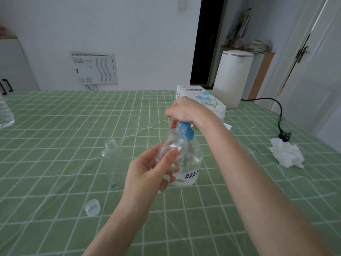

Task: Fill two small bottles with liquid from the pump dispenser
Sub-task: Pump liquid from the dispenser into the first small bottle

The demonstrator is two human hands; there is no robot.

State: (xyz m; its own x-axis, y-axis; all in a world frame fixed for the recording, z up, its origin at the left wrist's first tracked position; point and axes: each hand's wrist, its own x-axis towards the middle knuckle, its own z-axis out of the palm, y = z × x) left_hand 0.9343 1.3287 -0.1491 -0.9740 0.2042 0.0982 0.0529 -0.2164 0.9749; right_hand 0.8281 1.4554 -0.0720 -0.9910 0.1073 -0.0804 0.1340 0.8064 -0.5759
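A loose cap lies near the front of the green checked table; beyond it the standing bottle is uncapped and looks empty, so I judge it not yet filled; the left hand curls fingers and thumb round the held bottle, tilting its mouth up to the blue spout; how much it holds I cannot tell; the pump dispenser stands just behind, partly full; the right hand curls over its pump head from above, so the first fill seems under way and the second remains
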